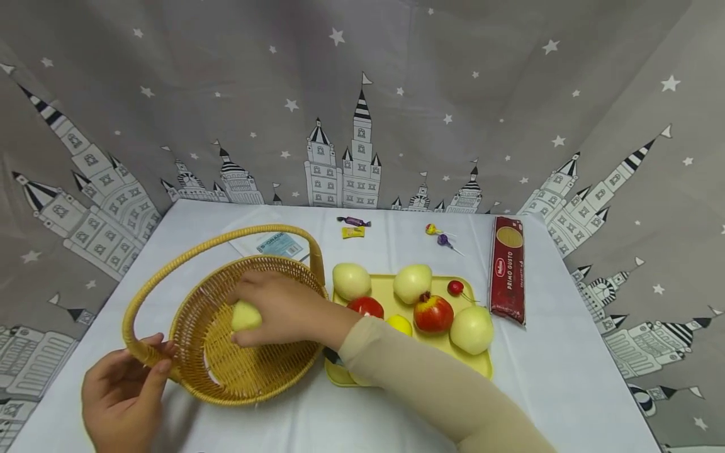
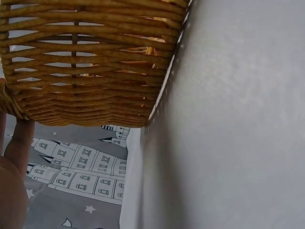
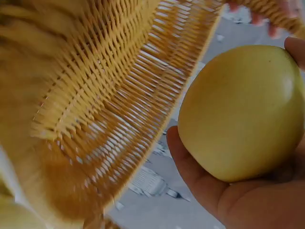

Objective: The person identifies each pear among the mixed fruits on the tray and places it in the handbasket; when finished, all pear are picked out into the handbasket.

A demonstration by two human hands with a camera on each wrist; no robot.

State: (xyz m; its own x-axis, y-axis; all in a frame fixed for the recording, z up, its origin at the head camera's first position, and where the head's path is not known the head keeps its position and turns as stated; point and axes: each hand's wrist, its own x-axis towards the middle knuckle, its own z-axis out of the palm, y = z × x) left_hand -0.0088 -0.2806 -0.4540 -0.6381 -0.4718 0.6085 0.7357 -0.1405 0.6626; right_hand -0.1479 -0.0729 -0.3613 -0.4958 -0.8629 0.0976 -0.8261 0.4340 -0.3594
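Note:
A wicker basket [image 1: 238, 371] with a tall arched handle stands at the left of the table; only its woven floor and wall show inside. The left hand [image 1: 127, 396] grips the near-left foot of that handle between thumb and fingers. Over the basket, the right hand [image 1: 280, 308] holds a smooth, pale yellow-green fruit [image 3: 240, 114] of apple or pear shape. In the right wrist view, thumb and fingers cup the fruit, with the basket wall beside it. The left wrist view gives the basket's outer weave [image 2: 86, 62] and part of the left hand.
Right of the basket, a yellow tray [image 1: 480, 366] bears pale fruits, a pomegranate [image 1: 433, 313], a red fruit [image 1: 367, 306] and a cherry [image 1: 455, 287], partly behind the right sleeve. Wrapped candies [image 1: 354, 232], lollipops [image 1: 444, 240] and a spaghetti pack [image 1: 508, 270] lie farther back.

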